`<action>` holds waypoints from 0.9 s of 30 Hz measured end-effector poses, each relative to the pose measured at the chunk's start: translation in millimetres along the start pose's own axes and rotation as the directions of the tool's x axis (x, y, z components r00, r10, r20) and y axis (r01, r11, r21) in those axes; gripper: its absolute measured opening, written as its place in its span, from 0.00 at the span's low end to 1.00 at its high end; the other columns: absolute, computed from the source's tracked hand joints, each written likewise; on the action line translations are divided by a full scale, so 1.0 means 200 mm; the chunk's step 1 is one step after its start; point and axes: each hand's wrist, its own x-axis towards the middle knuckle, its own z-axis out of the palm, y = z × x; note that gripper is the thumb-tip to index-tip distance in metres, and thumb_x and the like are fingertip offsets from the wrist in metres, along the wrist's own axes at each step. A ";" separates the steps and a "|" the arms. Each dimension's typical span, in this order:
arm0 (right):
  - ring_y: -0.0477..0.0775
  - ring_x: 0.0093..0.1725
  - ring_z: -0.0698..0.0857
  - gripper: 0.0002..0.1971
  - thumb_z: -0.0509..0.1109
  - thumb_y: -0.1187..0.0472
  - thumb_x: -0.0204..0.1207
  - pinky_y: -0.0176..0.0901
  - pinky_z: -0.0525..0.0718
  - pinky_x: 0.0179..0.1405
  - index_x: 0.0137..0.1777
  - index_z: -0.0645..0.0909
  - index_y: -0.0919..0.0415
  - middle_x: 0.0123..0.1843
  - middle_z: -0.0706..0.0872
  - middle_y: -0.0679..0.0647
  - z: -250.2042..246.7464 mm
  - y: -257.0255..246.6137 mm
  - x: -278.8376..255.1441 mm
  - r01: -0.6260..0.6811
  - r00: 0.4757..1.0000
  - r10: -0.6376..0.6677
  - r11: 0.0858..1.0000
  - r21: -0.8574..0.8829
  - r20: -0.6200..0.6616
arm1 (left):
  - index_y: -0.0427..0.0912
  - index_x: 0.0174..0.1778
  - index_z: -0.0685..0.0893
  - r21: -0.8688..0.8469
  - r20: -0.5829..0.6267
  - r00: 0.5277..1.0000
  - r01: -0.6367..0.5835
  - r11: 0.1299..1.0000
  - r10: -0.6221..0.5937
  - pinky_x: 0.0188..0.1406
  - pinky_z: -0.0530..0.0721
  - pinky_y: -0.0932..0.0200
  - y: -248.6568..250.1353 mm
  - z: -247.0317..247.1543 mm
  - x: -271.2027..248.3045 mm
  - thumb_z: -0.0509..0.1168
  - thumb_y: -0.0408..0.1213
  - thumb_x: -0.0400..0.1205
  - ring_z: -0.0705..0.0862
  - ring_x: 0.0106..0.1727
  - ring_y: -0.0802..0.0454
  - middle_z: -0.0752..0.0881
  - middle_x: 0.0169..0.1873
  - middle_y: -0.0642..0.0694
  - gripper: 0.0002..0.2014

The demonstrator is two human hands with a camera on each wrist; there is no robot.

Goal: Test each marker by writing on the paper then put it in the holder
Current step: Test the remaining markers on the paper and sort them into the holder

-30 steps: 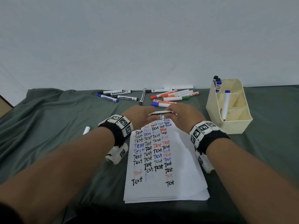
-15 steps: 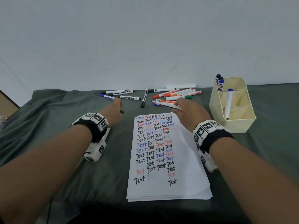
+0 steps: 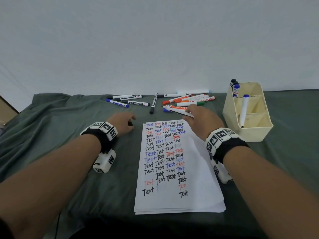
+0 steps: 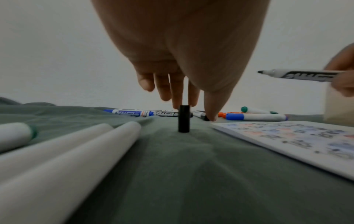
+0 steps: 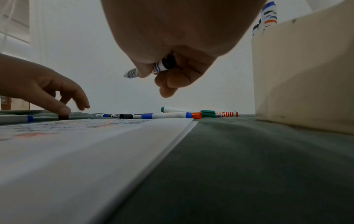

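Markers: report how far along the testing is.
Done: four markers stand in the holder; the paper is covered in "Test". In hand: right hand holds an uncapped marker; left hand sets its cap upright on the cloth. Left: about a dozen loose markers.

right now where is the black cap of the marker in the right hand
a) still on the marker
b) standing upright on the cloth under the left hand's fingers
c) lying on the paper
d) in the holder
b: the black cap stands upright on the green cloth left of the paper, under the left hand, while the right hand holds the marker with its tip bare.
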 end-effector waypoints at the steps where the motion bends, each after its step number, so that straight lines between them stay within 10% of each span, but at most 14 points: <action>1: 0.53 0.44 0.85 0.11 0.66 0.48 0.87 0.51 0.86 0.45 0.63 0.79 0.51 0.50 0.86 0.48 0.00 0.00 0.00 -0.002 1.000 0.002 1.000 0.002 0.000 | 0.45 0.70 0.81 0.038 -0.011 1.000 -0.015 0.999 0.016 0.62 0.76 0.56 0.01 -0.01 0.00 0.72 0.45 0.81 0.83 0.63 0.45 0.88 0.59 0.46 0.21; 5: 0.51 0.40 0.83 0.11 0.65 0.48 0.88 0.47 0.81 0.38 0.65 0.76 0.51 0.47 0.86 0.50 0.01 0.01 0.00 -0.004 1.000 0.004 1.000 0.007 -0.002 | 0.54 0.71 0.82 0.228 -0.138 0.982 -0.093 0.969 0.127 0.73 0.72 0.46 0.15 -0.01 -0.05 0.63 0.65 0.79 0.76 0.71 0.43 0.82 0.68 0.47 0.28; 10: 0.56 0.48 0.85 0.19 0.61 0.56 0.90 0.49 0.83 0.46 0.79 0.72 0.44 0.58 0.89 0.56 0.00 0.02 0.00 0.053 0.998 -0.054 0.998 0.028 0.027 | 0.68 0.85 0.54 0.091 0.186 0.964 -0.210 0.973 0.190 0.84 0.50 0.36 0.32 0.17 -0.19 0.40 0.91 0.58 0.47 0.87 0.39 0.48 0.88 0.48 0.57; 14: 0.55 0.59 0.83 0.19 0.65 0.57 0.88 0.44 0.80 0.57 0.77 0.79 0.46 0.64 0.83 0.53 0.01 0.02 -0.01 0.138 0.990 -0.139 0.989 0.061 0.017 | 0.78 0.79 0.33 0.032 0.371 0.920 -0.153 0.988 0.131 0.82 0.38 0.38 0.32 0.25 -0.21 0.45 0.93 0.52 0.28 0.85 0.43 0.24 0.83 0.56 0.59; 21: 0.51 0.51 0.83 0.13 0.68 0.61 0.86 0.42 0.81 0.55 0.68 0.85 0.54 0.61 0.80 0.52 -0.01 0.02 -0.02 0.147 0.989 -0.144 0.985 0.091 -0.034 | 0.74 0.81 0.31 0.031 0.397 0.913 -0.113 0.993 0.092 0.83 0.31 0.38 0.36 0.24 -0.22 0.47 0.92 0.54 0.25 0.84 0.41 0.26 0.84 0.51 0.61; 27: 0.43 0.71 0.79 0.11 0.69 0.64 0.86 0.29 0.67 0.69 0.64 0.89 0.57 0.82 0.77 0.48 -0.10 0.05 -0.04 0.192 0.966 -0.162 0.971 0.139 -0.200 | 0.72 0.83 0.34 0.025 0.384 0.921 -0.089 0.996 0.073 0.83 0.30 0.38 0.38 0.22 -0.25 0.54 0.87 0.63 0.27 0.85 0.40 0.28 0.85 0.50 0.57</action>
